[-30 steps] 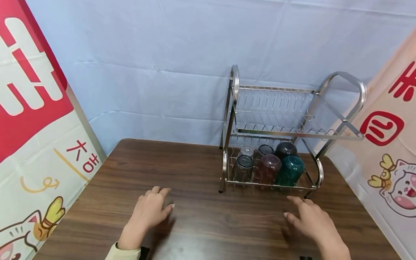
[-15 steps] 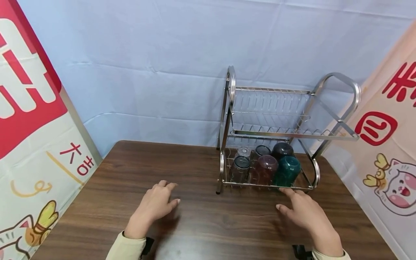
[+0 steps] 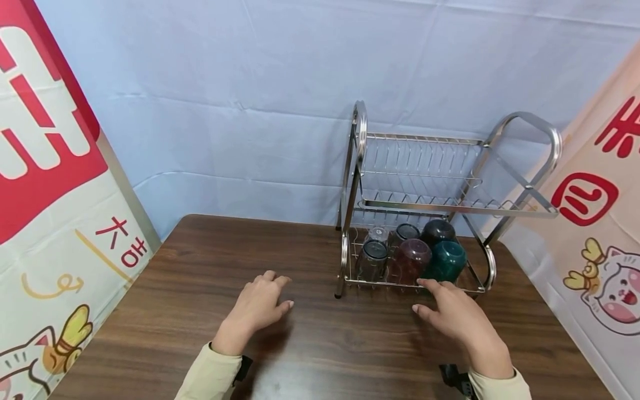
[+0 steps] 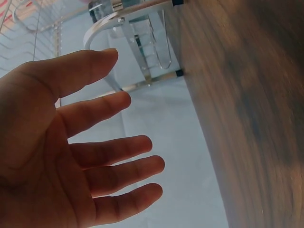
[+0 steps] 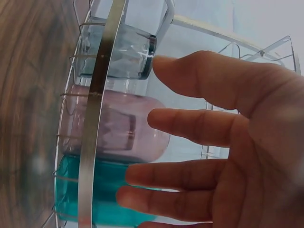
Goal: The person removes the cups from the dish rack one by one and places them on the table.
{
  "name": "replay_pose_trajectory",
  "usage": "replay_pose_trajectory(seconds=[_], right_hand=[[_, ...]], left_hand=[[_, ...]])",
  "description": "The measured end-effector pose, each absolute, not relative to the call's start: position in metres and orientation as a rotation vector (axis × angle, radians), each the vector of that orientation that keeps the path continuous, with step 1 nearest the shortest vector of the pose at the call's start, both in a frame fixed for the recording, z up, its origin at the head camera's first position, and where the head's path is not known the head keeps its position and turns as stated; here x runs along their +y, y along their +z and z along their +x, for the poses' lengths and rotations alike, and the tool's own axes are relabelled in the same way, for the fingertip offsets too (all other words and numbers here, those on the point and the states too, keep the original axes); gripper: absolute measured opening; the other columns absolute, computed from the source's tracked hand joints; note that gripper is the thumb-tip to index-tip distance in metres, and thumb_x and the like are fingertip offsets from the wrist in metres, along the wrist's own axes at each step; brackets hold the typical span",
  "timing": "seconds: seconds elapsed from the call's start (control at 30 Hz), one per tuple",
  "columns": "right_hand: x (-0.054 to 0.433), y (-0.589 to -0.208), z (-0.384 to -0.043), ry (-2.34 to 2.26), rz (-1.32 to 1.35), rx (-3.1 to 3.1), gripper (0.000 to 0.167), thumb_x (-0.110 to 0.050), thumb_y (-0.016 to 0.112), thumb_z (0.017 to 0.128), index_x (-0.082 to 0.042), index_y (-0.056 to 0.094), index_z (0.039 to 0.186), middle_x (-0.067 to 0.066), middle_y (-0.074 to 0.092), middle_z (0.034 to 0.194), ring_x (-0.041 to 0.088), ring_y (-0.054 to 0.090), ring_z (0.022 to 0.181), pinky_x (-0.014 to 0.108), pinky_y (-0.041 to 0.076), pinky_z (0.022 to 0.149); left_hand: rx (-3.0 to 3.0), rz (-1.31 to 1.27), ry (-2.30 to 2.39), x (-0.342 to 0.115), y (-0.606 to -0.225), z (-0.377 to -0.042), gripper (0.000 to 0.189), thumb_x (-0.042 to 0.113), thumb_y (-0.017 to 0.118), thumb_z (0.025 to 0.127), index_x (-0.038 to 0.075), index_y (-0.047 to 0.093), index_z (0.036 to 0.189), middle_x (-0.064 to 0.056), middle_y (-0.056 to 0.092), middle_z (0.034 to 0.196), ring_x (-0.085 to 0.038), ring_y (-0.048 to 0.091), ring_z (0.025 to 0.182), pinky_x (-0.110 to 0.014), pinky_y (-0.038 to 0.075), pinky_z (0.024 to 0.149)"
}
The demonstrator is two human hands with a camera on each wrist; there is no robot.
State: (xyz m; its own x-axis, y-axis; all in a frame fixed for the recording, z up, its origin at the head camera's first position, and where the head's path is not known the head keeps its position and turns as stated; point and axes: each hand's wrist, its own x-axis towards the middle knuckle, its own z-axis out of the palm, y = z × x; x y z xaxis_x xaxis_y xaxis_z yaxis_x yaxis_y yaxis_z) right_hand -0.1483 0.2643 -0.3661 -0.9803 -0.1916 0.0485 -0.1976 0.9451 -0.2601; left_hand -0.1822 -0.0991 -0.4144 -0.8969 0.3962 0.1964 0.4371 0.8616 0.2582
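My left hand [image 3: 257, 305] hovers over the table, left of the rack, its fingers loosely extended and holding nothing. In front of the metal dish rack's [image 3: 422, 208] lower tier is my right hand [image 3: 457, 314], fingers spread, also holding nothing; whether it touches the rack I cannot tell. Upside-down glasses stand on that tier: a teal glass [image 3: 446, 261] and a pinkish-purple glass [image 3: 412, 261] are nearest the right hand. Left of them stands a smoky grey glass [image 3: 372, 260]. Behind are a clear glass [image 3: 378, 234], another grey glass [image 3: 406, 231] and a dark glass [image 3: 437, 230].
The rack stands at the back right of the brown wooden table [image 3: 240, 244]. Its upper wire tier [image 3: 425, 200] overhangs the glasses. A pale blue cloth [image 3: 225, 111] hangs behind, with printed banners [image 3: 595, 233] at both sides.
My right hand has moved left and forward, closer to the rack's lower front rail. The left hand has moved right and slightly forward. The glasses have stayed in place.
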Motion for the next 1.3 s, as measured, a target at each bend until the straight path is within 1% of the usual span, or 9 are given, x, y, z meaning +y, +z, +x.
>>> replay_pose_trajectory(seconds=[0.23,0.5,0.77,0.97,1.2,1.3], right_hand=[[0.254,-0.362,-0.156,0.419,0.335,-3.067,0.054,-0.028,0.071,0.081,-0.003,0.055,0.126,0.029,0.055,0.112,0.045,0.053,0.101,0.058,0.044,0.075],[0.242,-0.358,-0.165,0.417,0.386,-3.036,0.055,-0.027,0.071,0.081,-0.003,0.054,0.127,0.028,0.055,0.112,0.042,0.055,0.100,0.054,0.045,0.074],[0.234,-0.356,-0.171,0.445,0.454,-2.988,0.053,-0.026,0.071,0.082,-0.003,0.055,0.126,0.027,0.053,0.116,0.041,0.054,0.101,0.054,0.044,0.077],[0.228,-0.355,-0.175,0.440,0.472,-2.983,0.052,-0.026,0.070,0.082,-0.003,0.055,0.126,0.028,0.052,0.118,0.042,0.054,0.102,0.054,0.043,0.079],[0.219,-0.359,-0.184,0.441,0.488,-2.922,0.050,-0.023,0.070,0.082,-0.002,0.056,0.125,0.027,0.051,0.118,0.041,0.054,0.100,0.054,0.044,0.078],[0.217,-0.363,-0.188,0.435,0.495,-2.893,0.049,-0.022,0.069,0.082,-0.002,0.056,0.125,0.028,0.050,0.119,0.043,0.054,0.100,0.055,0.044,0.079]], left_hand=[[-2.870,-0.692,-0.426,-0.090,-0.413,-0.185,0.043,0.031,0.073,0.081,0.009,0.063,0.117,-0.015,0.056,0.111,-0.034,0.057,0.094,-0.048,0.046,0.071],[-2.855,-0.725,-0.413,-0.082,-0.413,-0.186,0.043,0.031,0.072,0.081,0.010,0.063,0.118,-0.016,0.056,0.112,-0.034,0.056,0.095,-0.048,0.045,0.072],[-2.867,-0.732,-0.417,-0.075,-0.414,-0.186,0.043,0.032,0.071,0.082,0.010,0.063,0.118,-0.016,0.055,0.113,-0.034,0.055,0.096,-0.048,0.045,0.073],[-2.868,-0.746,-0.413,-0.068,-0.416,-0.187,0.042,0.033,0.070,0.083,0.011,0.063,0.118,-0.015,0.055,0.113,-0.031,0.055,0.094,-0.045,0.044,0.071],[-2.870,-0.746,-0.385,-0.061,-0.416,-0.189,0.041,0.033,0.069,0.083,0.013,0.063,0.118,-0.015,0.054,0.116,-0.032,0.054,0.098,-0.044,0.043,0.072],[-2.878,-0.753,-0.363,-0.058,-0.418,-0.190,0.041,0.034,0.068,0.084,0.013,0.063,0.119,-0.015,0.054,0.117,-0.032,0.054,0.099,-0.044,0.043,0.073]])
